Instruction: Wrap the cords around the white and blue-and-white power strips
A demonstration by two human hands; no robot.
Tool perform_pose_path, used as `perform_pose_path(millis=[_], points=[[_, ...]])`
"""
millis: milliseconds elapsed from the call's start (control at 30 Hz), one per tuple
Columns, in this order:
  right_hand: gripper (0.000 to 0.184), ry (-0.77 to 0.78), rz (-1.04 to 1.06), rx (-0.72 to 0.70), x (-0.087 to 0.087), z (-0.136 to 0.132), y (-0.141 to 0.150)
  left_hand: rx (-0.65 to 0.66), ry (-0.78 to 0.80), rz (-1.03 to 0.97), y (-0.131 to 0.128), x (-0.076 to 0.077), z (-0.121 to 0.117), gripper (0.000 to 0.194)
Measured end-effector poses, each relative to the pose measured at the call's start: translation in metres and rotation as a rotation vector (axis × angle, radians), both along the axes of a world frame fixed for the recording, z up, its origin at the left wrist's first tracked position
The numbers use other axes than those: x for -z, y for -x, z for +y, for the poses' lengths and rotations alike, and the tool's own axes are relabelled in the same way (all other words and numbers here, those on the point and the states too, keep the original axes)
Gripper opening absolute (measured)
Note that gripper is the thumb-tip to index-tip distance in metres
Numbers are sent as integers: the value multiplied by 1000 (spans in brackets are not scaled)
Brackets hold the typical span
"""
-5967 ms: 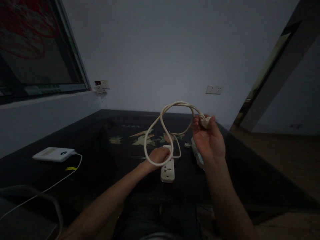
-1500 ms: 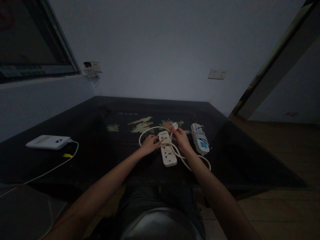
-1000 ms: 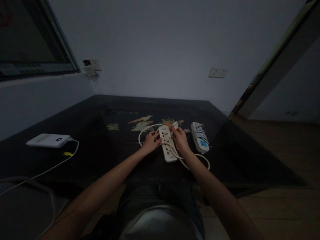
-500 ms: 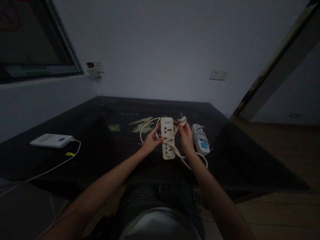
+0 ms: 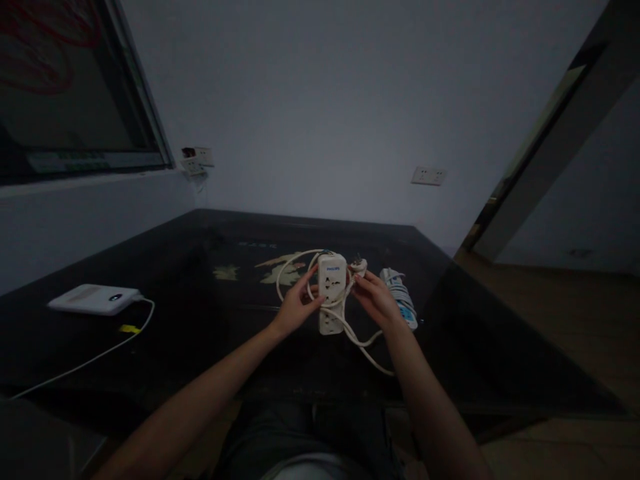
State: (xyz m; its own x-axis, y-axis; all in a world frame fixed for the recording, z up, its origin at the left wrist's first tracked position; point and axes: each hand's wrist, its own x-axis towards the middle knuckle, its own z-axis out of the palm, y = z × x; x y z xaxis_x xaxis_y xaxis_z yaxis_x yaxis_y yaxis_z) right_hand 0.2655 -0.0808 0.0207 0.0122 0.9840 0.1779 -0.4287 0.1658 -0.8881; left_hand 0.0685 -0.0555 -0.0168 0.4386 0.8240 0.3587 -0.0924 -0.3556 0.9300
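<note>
Nearest to me, a loop of the cream cord [image 5: 367, 352] sags down toward the bench [image 5: 210, 333] at about 5 o'clock from my hands. Just above it I hold the cream power strip [image 5: 331, 292] upright, lifted off the bench, socket face toward me. My left hand [image 5: 294, 308] grips it from 9 o'clock, fingers closed along its left edge. My right hand [image 5: 379, 303] sits at 3 o'clock of the strip, fingers pinched on the plug [image 5: 358, 267] and on the cord where it crosses the strip's front. The two hands are near each other, with only the strip between them.

Just beyond my right hand, at 2 o'clock, a second strip [image 5: 400, 305] with blue sockets lies on the bench, its cord wound round it. Well off at 9 o'clock a flat white device [image 5: 93, 299] rests with a thin white cable [image 5: 107, 350] running from it. On the far wall at 1 o'clock is a wall socket [image 5: 429, 176].
</note>
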Motion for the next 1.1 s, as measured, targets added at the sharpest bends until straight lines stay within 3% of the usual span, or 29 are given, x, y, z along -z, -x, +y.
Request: perform_pose_path(millis=[267, 467, 600, 733, 967, 1100], points=[[27, -5, 70, -20, -4, -2, 0, -20, -5, -43, -3, 0, 0, 89], [55, 27, -10, 61, 7, 5, 0, -102, -155, 80, 2, 1, 0, 75], [33, 94, -120, 9, 20, 11, -1, -142, -338, 181, 8, 5, 1, 66], [29, 111, -156, 13, 28, 15, -4, -143, -409, 194, 9, 7, 3, 67], [29, 205, -324, -122, 22, 7, -15, -154, -378, 145, 8, 5, 5, 67], [24, 236, -290, -212, 20, 6, -21, -116, -303, 85, 4, 12, 10, 73]])
